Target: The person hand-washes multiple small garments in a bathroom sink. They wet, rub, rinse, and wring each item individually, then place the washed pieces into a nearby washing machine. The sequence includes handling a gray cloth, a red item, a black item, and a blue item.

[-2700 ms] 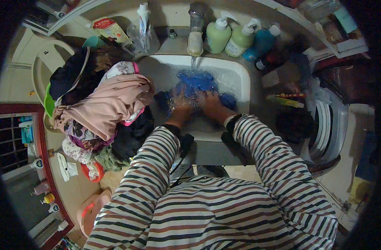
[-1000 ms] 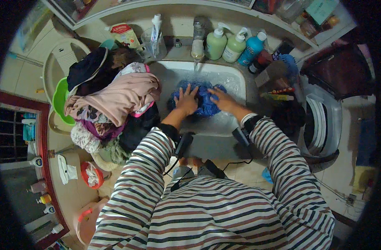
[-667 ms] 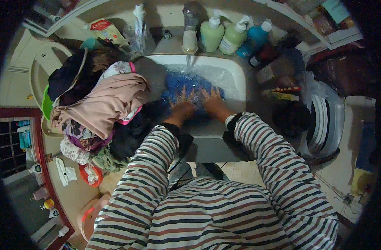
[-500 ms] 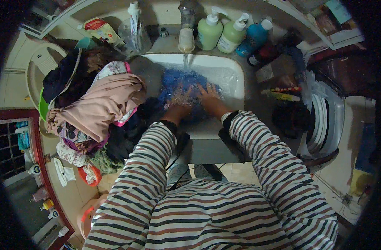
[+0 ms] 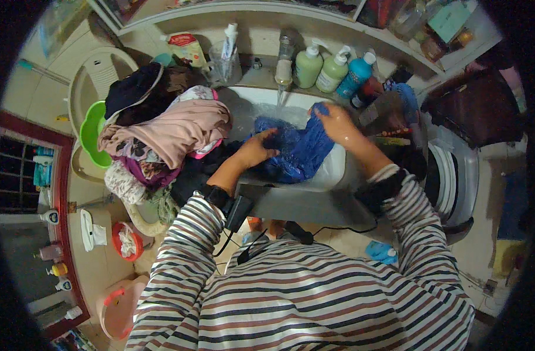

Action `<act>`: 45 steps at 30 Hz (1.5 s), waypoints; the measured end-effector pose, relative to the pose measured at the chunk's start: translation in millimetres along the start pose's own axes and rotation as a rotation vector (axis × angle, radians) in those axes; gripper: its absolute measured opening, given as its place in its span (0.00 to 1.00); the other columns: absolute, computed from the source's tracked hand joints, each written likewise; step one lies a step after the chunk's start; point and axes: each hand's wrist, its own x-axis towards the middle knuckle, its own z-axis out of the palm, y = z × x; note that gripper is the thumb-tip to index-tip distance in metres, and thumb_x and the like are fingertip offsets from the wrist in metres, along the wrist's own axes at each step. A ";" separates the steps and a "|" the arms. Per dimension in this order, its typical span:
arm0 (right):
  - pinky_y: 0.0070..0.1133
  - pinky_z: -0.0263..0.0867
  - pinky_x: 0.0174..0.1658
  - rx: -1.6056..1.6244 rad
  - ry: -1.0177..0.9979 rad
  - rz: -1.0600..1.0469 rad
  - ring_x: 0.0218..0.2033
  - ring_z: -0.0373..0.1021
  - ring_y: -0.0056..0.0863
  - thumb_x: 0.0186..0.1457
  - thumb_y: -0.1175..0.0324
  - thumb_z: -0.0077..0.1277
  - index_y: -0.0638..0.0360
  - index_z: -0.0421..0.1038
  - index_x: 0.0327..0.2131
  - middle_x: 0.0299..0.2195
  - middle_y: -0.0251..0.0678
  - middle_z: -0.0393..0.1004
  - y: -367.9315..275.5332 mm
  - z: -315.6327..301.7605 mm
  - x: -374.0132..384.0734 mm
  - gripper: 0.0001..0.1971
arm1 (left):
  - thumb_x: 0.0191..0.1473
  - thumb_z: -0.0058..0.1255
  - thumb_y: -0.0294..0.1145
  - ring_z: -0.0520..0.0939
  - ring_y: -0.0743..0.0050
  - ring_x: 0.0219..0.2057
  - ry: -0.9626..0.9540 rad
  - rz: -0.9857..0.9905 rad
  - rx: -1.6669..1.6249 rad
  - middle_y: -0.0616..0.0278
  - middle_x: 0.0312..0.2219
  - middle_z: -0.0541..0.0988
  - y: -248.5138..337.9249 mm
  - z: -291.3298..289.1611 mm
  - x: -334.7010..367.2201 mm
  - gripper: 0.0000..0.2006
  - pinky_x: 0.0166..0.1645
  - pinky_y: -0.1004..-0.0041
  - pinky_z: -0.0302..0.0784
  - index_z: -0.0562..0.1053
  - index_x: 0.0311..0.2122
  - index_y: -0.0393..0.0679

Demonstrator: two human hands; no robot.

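Half a second ago both my hands press blue garment flat in sink water; now blue garment (image 5: 299, 149) hangs lifted above sink (image 5: 332, 172), stretched between them. My right hand (image 5: 338, 121) sits higher and further right than before, gripping garment's top edge near tap stream. My left hand (image 5: 257, 149) is now at garment's lower left, fingers closed into cloth. View is tilted slightly, shelf bottles shifted rightward.

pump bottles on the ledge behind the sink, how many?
3. Two green pump bottles stand side by side right of the tap; a blue pump bottle stands right of them. Darker bottles farther right are unclear, so more may be hidden.
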 end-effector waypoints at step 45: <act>0.28 0.60 0.46 2.097 -0.330 -0.047 0.41 0.64 0.35 0.52 0.56 0.39 0.58 0.66 0.38 0.36 0.39 0.69 6.6 67.1 -56.6 0.17 | 0.29 0.47 0.25 0.51 0.55 0.57 0.016 0.505 -0.010 0.51 0.55 0.52 128.7 8.5 -45.3 0.41 0.58 0.62 0.46 0.52 0.56 0.45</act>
